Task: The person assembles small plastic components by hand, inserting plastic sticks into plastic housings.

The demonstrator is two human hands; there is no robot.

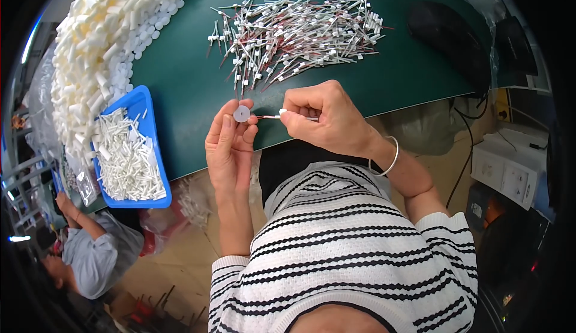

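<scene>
Near the front edge of the green table, my left hand (223, 144) pinches a small round white cap (242, 114) between thumb and fingers, its flat face turned up. My right hand (327, 117) is closed on a thin stick (270, 117) with a small white block on it. The stick's reddish-brown end points left and reaches the left fingertips beside the cap; I cannot tell whether it touches the cap. Beyond both hands lies a heap of similar thin sticks (300, 42) with white blocks on them.
A blue tray (162, 174) of small white tubes stands at left. Behind it rise piled cream-white cylinders (90, 45), edged by white discs (144, 39). A black object (447, 30) lies at the far right of the green table (186, 87). Another person (99, 252) sits at lower left.
</scene>
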